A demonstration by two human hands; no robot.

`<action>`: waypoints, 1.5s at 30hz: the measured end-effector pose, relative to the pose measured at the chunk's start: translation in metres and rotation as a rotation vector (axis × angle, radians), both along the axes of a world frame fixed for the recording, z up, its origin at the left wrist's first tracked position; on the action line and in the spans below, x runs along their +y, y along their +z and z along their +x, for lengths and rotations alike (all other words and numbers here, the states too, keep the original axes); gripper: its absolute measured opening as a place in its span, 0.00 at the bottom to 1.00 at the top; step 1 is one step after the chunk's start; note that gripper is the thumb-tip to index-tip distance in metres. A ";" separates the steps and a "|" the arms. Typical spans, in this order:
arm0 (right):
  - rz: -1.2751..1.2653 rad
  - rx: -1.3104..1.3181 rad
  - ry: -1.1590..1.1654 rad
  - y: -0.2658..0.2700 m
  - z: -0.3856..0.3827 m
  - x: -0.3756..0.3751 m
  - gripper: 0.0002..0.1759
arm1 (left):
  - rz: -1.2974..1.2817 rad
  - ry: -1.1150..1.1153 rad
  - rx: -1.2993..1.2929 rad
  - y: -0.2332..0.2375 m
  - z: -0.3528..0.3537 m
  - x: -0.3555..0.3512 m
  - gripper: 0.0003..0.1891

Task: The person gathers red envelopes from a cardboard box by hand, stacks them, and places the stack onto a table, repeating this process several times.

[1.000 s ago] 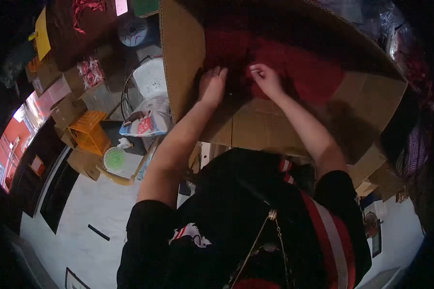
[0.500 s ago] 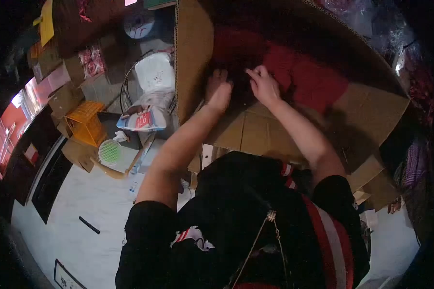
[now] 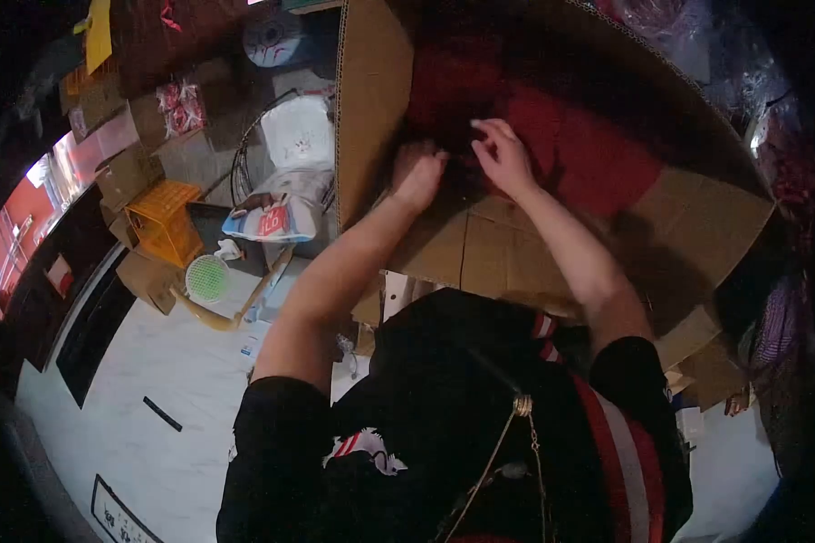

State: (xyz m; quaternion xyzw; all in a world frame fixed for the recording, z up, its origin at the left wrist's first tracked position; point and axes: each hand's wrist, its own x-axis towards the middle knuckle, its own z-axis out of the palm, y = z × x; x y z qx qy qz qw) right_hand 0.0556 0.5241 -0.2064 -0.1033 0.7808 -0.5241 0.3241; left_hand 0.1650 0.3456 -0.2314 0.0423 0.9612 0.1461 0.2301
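Observation:
A large open cardboard box [image 3: 363, 100] has red material [image 3: 598, 158] lying inside it. My left hand [image 3: 418, 172] is inside the box near its left wall, with its fingers curled together over a dark area; whatever they may hold is too dark to make out. To its right, my right hand [image 3: 503, 156] hovers beside the red material, its thumb and fingers apart and nothing visible between them.
Left of the box are a white plastic package [image 3: 285, 217], an orange crate [image 3: 165, 220] and a green mesh racket [image 3: 208, 279]. Bundles in clear plastic [image 3: 666, 27] stand at the upper right. A dark strip [image 3: 162, 414] lies on the pale floor [image 3: 127, 362].
The fingers of my left hand have curled in from a flatter pose. My right hand has moved slightly right and its fingers have spread. The view has shifted a little.

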 end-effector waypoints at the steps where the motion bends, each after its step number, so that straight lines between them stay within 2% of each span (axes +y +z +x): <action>1: -0.003 -0.001 0.001 -0.008 0.000 -0.002 0.14 | 0.096 0.158 -0.026 -0.008 0.001 0.003 0.09; 2: 0.168 0.149 0.128 -0.016 -0.002 -0.004 0.14 | 0.192 0.315 -0.049 -0.014 0.003 0.004 0.09; 3: 0.340 0.298 0.253 -0.023 0.000 -0.005 0.14 | 0.189 0.312 -0.049 0.003 -0.008 0.005 0.09; 5: 0.324 0.342 0.321 -0.026 0.001 -0.003 0.14 | 0.161 0.366 -0.322 0.058 -0.043 0.007 0.10; 6: 0.305 0.338 0.350 -0.023 0.003 -0.002 0.13 | 0.158 0.368 -0.320 0.040 -0.031 0.003 0.10; 7: 0.285 0.332 0.382 -0.019 0.005 -0.002 0.12 | 0.038 0.130 -0.151 0.006 -0.006 -0.001 0.11; 8: 0.291 0.441 0.365 -0.023 0.012 0.000 0.11 | -0.081 -0.110 0.018 -0.012 0.008 -0.003 0.13; 9: 0.291 0.440 0.366 -0.022 0.013 0.001 0.11 | -0.081 -0.109 0.016 -0.001 0.003 0.002 0.13; 11: 0.249 0.261 0.453 -0.013 0.012 0.006 0.11 | 0.068 0.517 0.342 0.038 -0.024 0.021 0.11; 12: 0.195 0.188 0.399 -0.007 0.012 0.006 0.11 | 0.069 0.519 0.343 0.046 -0.032 0.016 0.11; 14: 0.127 0.166 0.360 -0.017 0.011 0.010 0.11 | 0.007 -0.016 -0.036 0.059 -0.041 0.000 0.12; 15: 0.059 0.143 0.319 -0.022 0.010 0.010 0.12 | 0.004 -0.014 -0.035 0.070 -0.049 0.003 0.12; 17: 0.115 0.224 0.216 -0.019 0.001 0.005 0.15 | 0.256 0.611 -0.167 0.092 -0.058 0.015 0.15; 18: 0.191 0.292 0.203 -0.022 -0.001 0.001 0.17 | 0.255 0.611 -0.167 0.066 -0.046 0.013 0.15; 19: 0.291 0.309 0.282 -0.026 -0.001 -0.003 0.17 | 0.337 0.620 -0.089 0.019 -0.022 0.009 0.14; 20: 0.324 0.368 0.334 -0.029 0.002 -0.005 0.15 | 0.419 0.628 -0.009 -0.005 -0.010 0.007 0.13; 21: 0.356 0.428 0.386 -0.031 0.004 -0.006 0.12 | 0.420 0.625 -0.008 0.004 -0.016 0.005 0.13; 23: 0.335 0.489 0.364 -0.030 0.006 -0.008 0.10 | 0.062 0.037 -0.133 0.031 -0.032 -0.001 0.12; 24: 0.328 0.529 0.335 -0.031 0.009 -0.008 0.10 | 0.061 0.039 -0.134 0.013 -0.022 -0.001 0.12; 26: 0.305 0.469 0.322 -0.023 0.005 -0.008 0.10 | 0.161 0.247 0.074 -0.039 0.011 0.001 0.13; 30: 0.137 0.330 0.293 -0.016 0.005 -0.003 0.08 | 0.050 0.291 0.132 0.029 -0.026 0.007 0.12; 31: 0.062 0.246 0.318 -0.015 0.006 -0.003 0.07 | 0.140 0.360 0.044 0.051 -0.036 0.009 0.11; 32: 0.113 0.212 0.363 -0.021 0.009 -0.003 0.08 | 0.228 0.428 -0.045 0.062 -0.042 0.009 0.10; 33: 0.111 0.212 0.363 -0.023 0.009 -0.004 0.08 | 0.227 0.429 -0.044 0.063 -0.045 0.007 0.10; 35: 0.074 0.241 0.221 -0.027 0.007 -0.004 0.12 | 0.230 0.447 -0.399 0.063 -0.051 0.004 0.08; 36: 0.098 0.413 0.162 -0.032 0.006 -0.007 0.14 | 0.231 0.445 -0.399 0.063 -0.049 0.004 0.08; 37: 0.099 0.413 0.161 -0.035 0.005 -0.007 0.14 | 0.229 0.373 -0.355 0.063 -0.048 0.003 0.08; 38: 0.200 0.380 0.257 -0.038 0.004 -0.007 0.15 | 0.225 0.301 -0.310 0.063 -0.046 0.003 0.08; 40: 0.342 0.323 0.380 -0.032 0.003 -0.010 0.16 | 0.172 0.315 -0.221 0.050 -0.036 0.006 0.09; 42: 0.307 0.312 0.357 -0.026 0.005 -0.012 0.15 | 0.120 0.328 -0.129 0.047 -0.036 0.010 0.11; 44: 0.273 0.298 0.339 -0.021 0.008 -0.012 0.13 | 0.283 0.829 -0.274 0.055 -0.045 0.016 0.14; 45: 0.279 0.225 0.335 -0.014 0.008 -0.013 0.13 | 0.284 0.829 -0.275 0.049 -0.040 0.016 0.14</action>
